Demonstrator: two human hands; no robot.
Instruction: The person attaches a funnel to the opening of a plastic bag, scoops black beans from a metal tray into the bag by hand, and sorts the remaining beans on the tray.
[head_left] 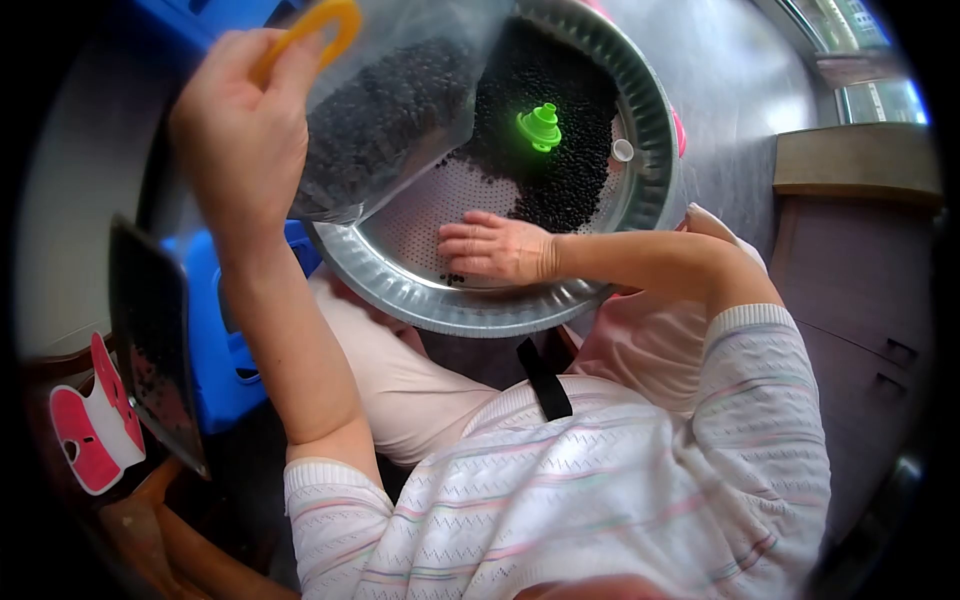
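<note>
My left hand (245, 130), raised at the upper left, is closed on the orange handle (312, 35) of a clear plastic bag. Small black beans fill much of the bag (390, 115), which hangs over the left side of a round metal tray (400, 295) with a perforated bottom. More black beans (570, 180) lie spread across the tray's far and right part. My right hand (495, 248) rests flat, fingers stretched out, near the tray's front edge, with a few beans beside it. A bright green stepped funnel-like piece (540, 127) stands among the beans. Close to the right rim lies a small white cap (622, 150).
Blue plastic stools (215, 340) stand to the left. By them are a dark flat panel (150, 330) and a red and white object (95, 430). On the right is a cabinet (850, 270) with dark handles. The tray sits above my lap.
</note>
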